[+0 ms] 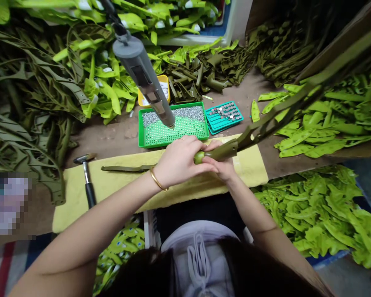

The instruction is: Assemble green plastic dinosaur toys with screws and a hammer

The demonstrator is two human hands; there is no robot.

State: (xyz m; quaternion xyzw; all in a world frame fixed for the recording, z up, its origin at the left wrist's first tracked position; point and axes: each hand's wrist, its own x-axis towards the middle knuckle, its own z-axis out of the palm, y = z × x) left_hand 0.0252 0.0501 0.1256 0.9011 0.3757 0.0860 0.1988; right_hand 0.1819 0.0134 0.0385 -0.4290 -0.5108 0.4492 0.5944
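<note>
Over the yellow cloth, my left hand [182, 159] and my right hand [221, 163] meet at the end of a long olive-green plastic part [227, 150]. It stretches away to the upper right. A small bright green piece [199, 157] sits at its near end, between both hands. My left fingers close around that end; my right hand grips the part from beneath, its fingers partly hidden. A thin olive strip [126, 168] lies on the yellow cloth [111, 194], beside my left wrist. Just beyond my left hand hangs a grey electric screwdriver [145, 78], tip downward.
Behind the hands stand a green tray [173, 143] of small metal screws, a teal tray [214, 123] with round metal discs and a yellow tray [142, 99]. A hammer [87, 177] lies left. Olive parts [27, 82] and bright green parts [312, 123] are heaped around.
</note>
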